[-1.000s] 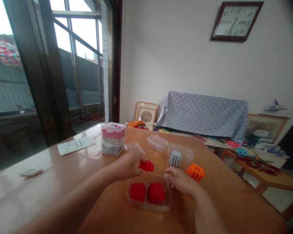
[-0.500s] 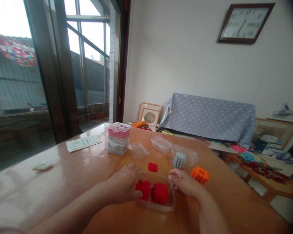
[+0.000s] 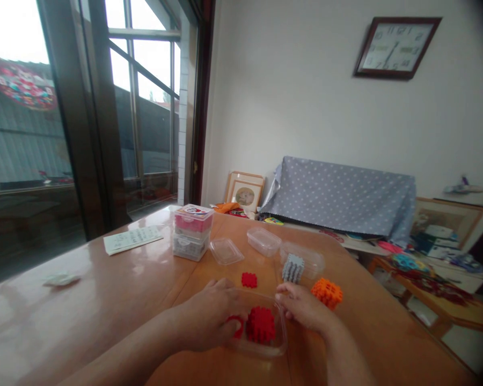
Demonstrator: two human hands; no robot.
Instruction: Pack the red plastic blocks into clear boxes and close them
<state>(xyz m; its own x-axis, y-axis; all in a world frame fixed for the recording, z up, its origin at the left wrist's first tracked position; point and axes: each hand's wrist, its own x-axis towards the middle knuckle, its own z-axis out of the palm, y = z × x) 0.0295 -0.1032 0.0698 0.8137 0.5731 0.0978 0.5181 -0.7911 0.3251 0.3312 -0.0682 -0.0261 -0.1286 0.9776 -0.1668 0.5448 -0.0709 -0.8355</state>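
Note:
My left hand [image 3: 215, 313] reaches into a clear plastic container [image 3: 282, 343], its thumb and fingers closed around red interlocking plastic pieces [image 3: 236, 325] that it mostly covers. Beside them in the container sits a stack of red notched pieces [image 3: 261, 324]. My right hand [image 3: 301, 304] grips the container's right rim with curled fingers. A single red piece [image 3: 249, 279] lies flat on the table just beyond the container. Past my right hand stand a grey stack [image 3: 293, 268] and an orange stack [image 3: 327, 292] of similar pieces.
Further back on the table [image 3: 137, 289] are a clear lid [image 3: 226, 251], an open tub [image 3: 264, 241], another clear container [image 3: 312, 260] and stacked lidded boxes [image 3: 192, 230]. Papers [image 3: 132, 239] and a small pale packet [image 3: 61, 279] lie to the left.
My left hand has closed over the left red pieces, covering more of them. My right hand stays at the container's rim. The whole view has shifted slightly.

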